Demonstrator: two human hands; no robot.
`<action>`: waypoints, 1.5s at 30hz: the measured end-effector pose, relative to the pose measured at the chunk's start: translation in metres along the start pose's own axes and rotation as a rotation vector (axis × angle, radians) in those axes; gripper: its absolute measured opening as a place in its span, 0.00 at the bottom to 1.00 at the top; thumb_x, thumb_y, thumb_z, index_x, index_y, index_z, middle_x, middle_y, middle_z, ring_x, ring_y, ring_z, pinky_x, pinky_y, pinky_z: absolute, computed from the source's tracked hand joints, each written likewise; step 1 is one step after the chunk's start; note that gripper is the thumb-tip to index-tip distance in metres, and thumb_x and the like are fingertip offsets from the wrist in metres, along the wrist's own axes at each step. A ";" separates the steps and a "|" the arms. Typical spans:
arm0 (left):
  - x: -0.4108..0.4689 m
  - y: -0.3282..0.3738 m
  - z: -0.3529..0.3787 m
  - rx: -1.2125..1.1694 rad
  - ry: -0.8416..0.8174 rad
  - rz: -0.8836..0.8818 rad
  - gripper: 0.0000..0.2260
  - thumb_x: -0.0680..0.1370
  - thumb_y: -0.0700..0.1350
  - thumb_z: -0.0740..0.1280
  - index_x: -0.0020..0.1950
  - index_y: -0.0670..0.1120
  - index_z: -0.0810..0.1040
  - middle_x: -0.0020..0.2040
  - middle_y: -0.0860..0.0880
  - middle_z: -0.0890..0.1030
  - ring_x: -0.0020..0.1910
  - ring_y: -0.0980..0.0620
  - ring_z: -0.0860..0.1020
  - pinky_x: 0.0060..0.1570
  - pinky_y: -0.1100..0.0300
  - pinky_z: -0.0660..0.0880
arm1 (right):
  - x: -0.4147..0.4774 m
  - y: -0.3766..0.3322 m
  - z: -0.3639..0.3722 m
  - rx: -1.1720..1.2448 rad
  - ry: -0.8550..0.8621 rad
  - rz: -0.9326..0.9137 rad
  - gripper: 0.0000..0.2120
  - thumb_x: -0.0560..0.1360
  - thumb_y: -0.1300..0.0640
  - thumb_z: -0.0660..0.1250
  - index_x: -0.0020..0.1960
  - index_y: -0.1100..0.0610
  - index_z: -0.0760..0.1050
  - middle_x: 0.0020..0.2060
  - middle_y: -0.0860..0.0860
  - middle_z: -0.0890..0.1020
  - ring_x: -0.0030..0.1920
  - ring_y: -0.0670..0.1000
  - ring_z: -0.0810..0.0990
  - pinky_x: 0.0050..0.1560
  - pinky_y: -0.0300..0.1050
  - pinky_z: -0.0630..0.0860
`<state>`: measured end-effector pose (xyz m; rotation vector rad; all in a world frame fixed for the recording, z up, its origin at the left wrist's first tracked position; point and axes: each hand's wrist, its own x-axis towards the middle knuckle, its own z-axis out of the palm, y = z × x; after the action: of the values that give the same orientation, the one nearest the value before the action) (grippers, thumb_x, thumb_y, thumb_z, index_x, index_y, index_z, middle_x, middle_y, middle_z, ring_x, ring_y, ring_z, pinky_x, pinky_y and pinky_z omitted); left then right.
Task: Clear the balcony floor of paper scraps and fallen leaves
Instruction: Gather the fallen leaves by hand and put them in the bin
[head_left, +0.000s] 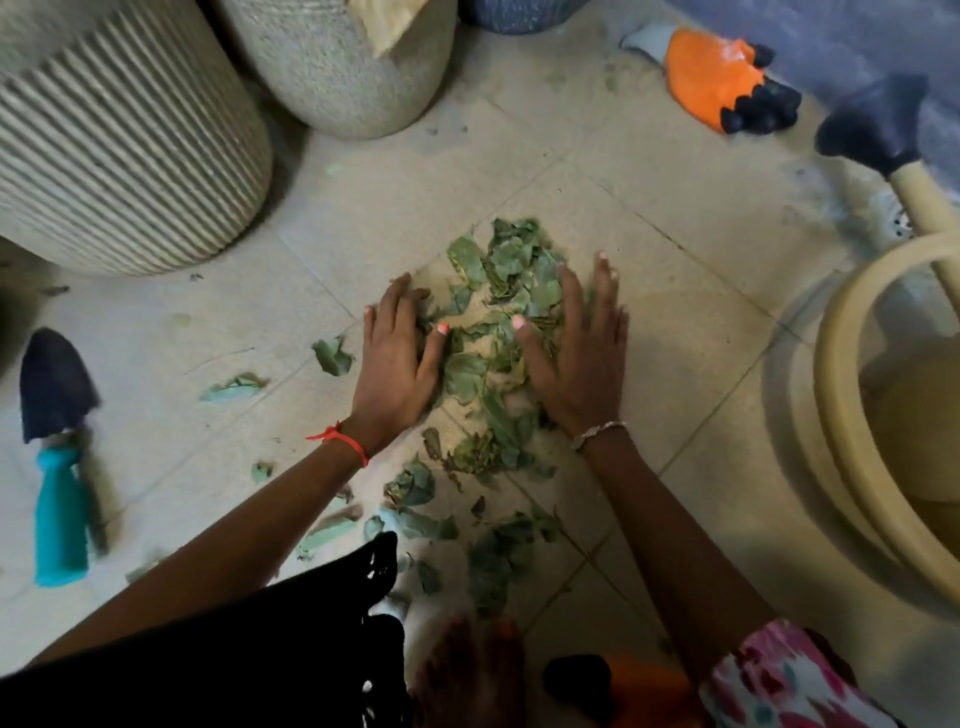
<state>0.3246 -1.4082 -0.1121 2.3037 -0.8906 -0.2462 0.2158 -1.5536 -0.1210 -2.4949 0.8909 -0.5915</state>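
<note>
A heap of green fallen leaves (498, 291) lies on the beige tiled floor (675, 364) in the middle of the view. My left hand (397, 358) rests flat on the heap's left side, fingers straight. On the right side my right hand (579, 348) lies flat too, its thumb on the leaves. More loose leaves (415, 488) trail back toward me between my forearms, and a few single scraps (332, 356) lie left of my left hand. I see no paper scraps that I can tell apart.
A ribbed planter (119, 135) and a speckled planter (337, 62) stand at the back left. A trowel with a teal handle (57, 467) lies at the left. An orange glove (722, 78) lies at the back right. A beige watering can (893, 415) stands at the right.
</note>
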 end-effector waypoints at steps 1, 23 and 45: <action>0.001 -0.001 -0.001 -0.010 -0.007 -0.008 0.25 0.80 0.53 0.53 0.72 0.38 0.63 0.75 0.41 0.61 0.73 0.45 0.59 0.73 0.42 0.55 | 0.011 0.004 0.000 0.012 -0.009 0.026 0.35 0.74 0.36 0.52 0.73 0.55 0.60 0.75 0.60 0.55 0.75 0.59 0.53 0.71 0.61 0.52; 0.017 -0.006 0.000 -0.188 -0.015 -0.061 0.32 0.78 0.61 0.52 0.76 0.44 0.57 0.76 0.46 0.59 0.74 0.48 0.61 0.72 0.47 0.60 | 0.084 -0.024 0.031 0.429 -0.618 -0.273 0.20 0.76 0.49 0.56 0.59 0.59 0.77 0.60 0.50 0.77 0.64 0.47 0.71 0.69 0.46 0.63; 0.042 0.001 0.006 -0.119 -0.202 0.165 0.25 0.77 0.59 0.46 0.68 0.53 0.71 0.71 0.54 0.70 0.74 0.57 0.59 0.74 0.53 0.44 | -0.020 -0.032 0.018 0.204 0.056 0.140 0.31 0.76 0.36 0.52 0.69 0.57 0.63 0.67 0.59 0.69 0.68 0.58 0.68 0.61 0.60 0.72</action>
<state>0.3535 -1.4387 -0.1137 2.1094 -1.1290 -0.4533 0.2273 -1.5132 -0.1241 -2.2245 0.9658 -0.6716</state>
